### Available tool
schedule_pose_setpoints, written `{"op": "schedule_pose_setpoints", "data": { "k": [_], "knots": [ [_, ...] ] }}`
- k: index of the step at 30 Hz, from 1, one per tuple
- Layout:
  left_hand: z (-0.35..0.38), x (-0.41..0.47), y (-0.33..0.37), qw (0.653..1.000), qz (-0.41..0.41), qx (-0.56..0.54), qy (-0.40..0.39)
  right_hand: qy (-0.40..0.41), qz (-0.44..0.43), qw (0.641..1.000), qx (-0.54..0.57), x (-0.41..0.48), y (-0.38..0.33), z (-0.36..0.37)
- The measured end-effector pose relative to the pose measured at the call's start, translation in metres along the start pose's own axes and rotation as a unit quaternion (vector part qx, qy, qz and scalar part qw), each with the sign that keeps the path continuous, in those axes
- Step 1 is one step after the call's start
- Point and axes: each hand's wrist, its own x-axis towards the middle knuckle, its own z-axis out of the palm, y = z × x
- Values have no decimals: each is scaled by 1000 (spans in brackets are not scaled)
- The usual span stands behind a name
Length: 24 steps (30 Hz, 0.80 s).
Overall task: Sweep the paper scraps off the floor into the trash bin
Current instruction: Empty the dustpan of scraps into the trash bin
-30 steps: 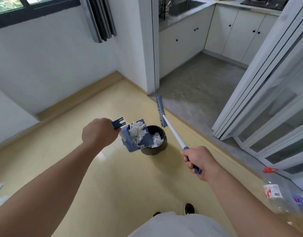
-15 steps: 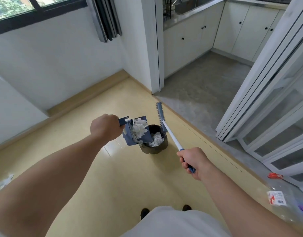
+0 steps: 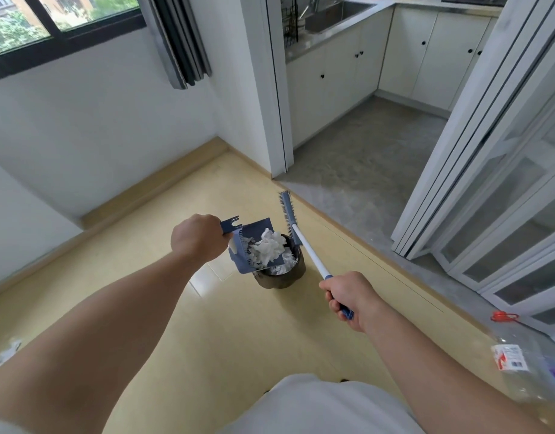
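This is a home. A room with a glossy yellow floor [image 3: 238, 339] opens onto a small kitchen with white cabinets [image 3: 426, 54] and a steel sink [image 3: 339, 10] in the counter. White folding glass doors [image 3: 489, 183] stand at the opening. A dark curtain [image 3: 179, 39] hangs beside a window [image 3: 50, 20].

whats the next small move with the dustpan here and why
Probably tip the dustpan further with the left hand: it hangs tilted over the trash bin, yet a wad of paper scraps sits in it. The right hand holds the broom by its handle.
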Motion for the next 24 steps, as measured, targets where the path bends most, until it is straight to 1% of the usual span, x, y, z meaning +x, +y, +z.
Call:
{"op": "schedule_pose_setpoints", "data": {
  "k": [5,9,16,24],
  "knots": [
    [0,8,-2,1000,-4,-4,2,5,6,1000,2,2,-3,2],
    [3,14,-7,999,-29,-22,1,3,4,1000,4,3,-5,4],
    [7,19,-13,999,-35,-33,-2,-1,14,1000,5,6,-4,8],
    [5,22,-13,999,-21,-24,4,-9,31,999,5,8,1,10]
  ]
}}
